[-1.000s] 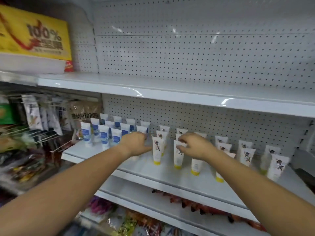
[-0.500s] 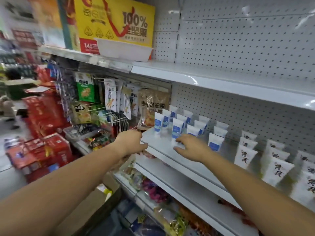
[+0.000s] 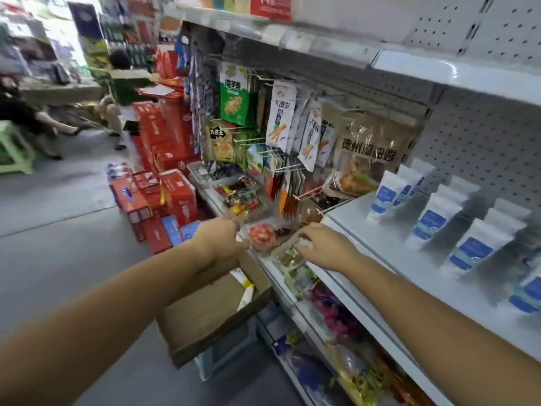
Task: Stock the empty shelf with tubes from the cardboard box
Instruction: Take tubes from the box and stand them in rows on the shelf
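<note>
The white shelf [image 3: 389,250] on the right carries several upright white tubes with blue labels [image 3: 433,221]. Below and left of it, an open cardboard box [image 3: 205,315] rests on a plastic bin, with a white and yellow tube [image 3: 245,295] lying inside. My left hand [image 3: 218,237] hangs above the box's far end, fingers curled, nothing visible in it. My right hand [image 3: 325,244] hovers off the shelf's left corner, over the snack trays, fingers spread and holding nothing.
Hanging snack bags [image 3: 281,118] fill the pegboard left of the shelf. Trays of wrapped snacks [image 3: 263,232] sit under my hands. Stacked red cartons [image 3: 164,183] stand on the floor. A person [image 3: 123,86] crouches far down the aisle beside a green stool [image 3: 14,148].
My view has swung left and down, away from the yellow-capped tubes. Both hands have left the shelf and moved left toward the cardboard box, which has come into sight.
</note>
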